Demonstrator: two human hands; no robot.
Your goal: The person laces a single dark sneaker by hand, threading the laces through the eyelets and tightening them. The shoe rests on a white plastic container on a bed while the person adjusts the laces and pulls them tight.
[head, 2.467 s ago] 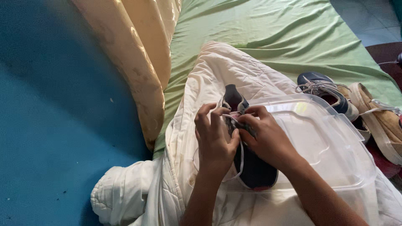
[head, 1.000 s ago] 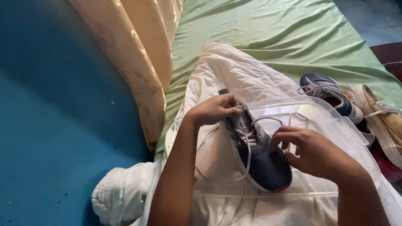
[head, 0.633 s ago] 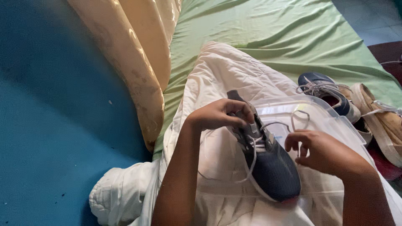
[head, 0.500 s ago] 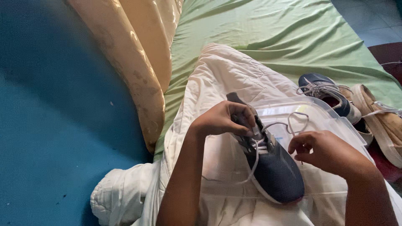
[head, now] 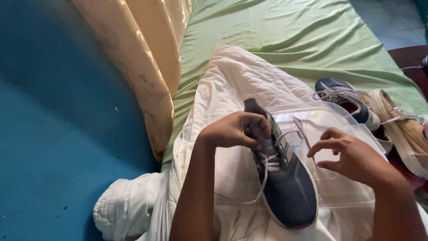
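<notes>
Blue wall [head: 53,134] fills the side left of the navy sneaker [head: 285,178], with a cream patterned curtain [head: 142,67] hanging between wall and bed. Green sheet [head: 290,40] spreads beyond the sneaker, and a white quilt [head: 223,89] lies under it, bunched into a roll down and left of it. A clear plastic lid [head: 343,196] sits directly beneath and right of the sneaker, serving as its rest. Further right of the sneaker, a second navy shoe [head: 352,100] and a tan shoe [head: 405,131] lie side by side.

The sneaker lies on its sole, toe toward the person, heel away. One risk, as I judge it: the slick lid rests on soft quilt, so a hard tug on the lace could slide or tip the sneaker. Another: the loose lace end trailing left of the sneaker could snag or pull unevenly through the eyelets.

The left hand [head: 234,131] is curled closed on the sneaker's collar and tongue, fingers pinching at the upper eyelets. The right hand [head: 352,156] hovers just right of the sneaker, thumb and forefinger pinched on the white lace [head: 303,134], remaining fingers loosely spread.
</notes>
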